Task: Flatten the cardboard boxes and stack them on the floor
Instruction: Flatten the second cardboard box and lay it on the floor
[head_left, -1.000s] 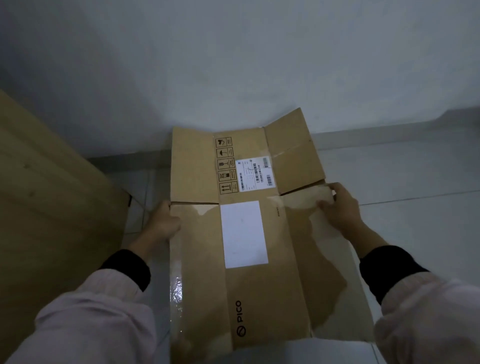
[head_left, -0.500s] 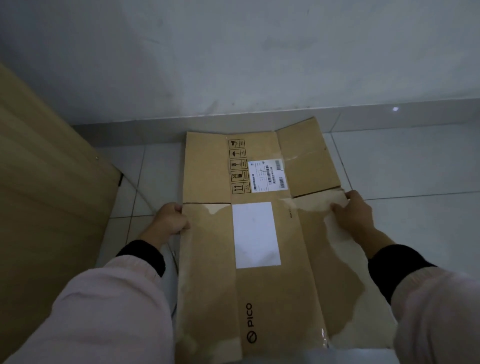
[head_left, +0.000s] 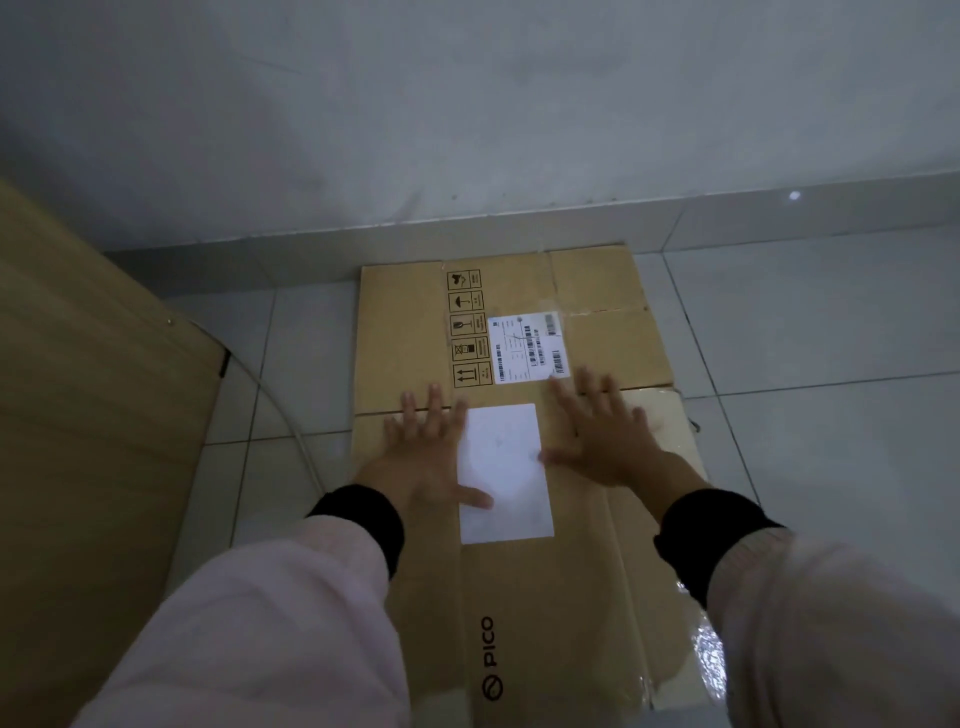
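A flattened brown cardboard box (head_left: 613, 343) lies flat on the white tiled floor (head_left: 831, 322), its far flaps close to the wall. It carries a barcode label, a blank white label and the word PICO. My left hand (head_left: 423, 457) rests palm down on it, fingers spread, left of the blank label with the thumb on that label. My right hand (head_left: 605, 431) lies palm down to the right of the label, fingers spread toward the barcode label. Neither hand grips anything.
A wooden panel (head_left: 93, 415) stands along the left side. A thin white cable (head_left: 291, 415) runs over the tiles between it and the box. A grey wall (head_left: 467, 114) with a skirting strip closes off the far side. Bare tiles extend to the right.
The box was held by its side edges and lowered; now it lies flat on the floor. Both hands have let go of the edges and moved inward onto its top face.
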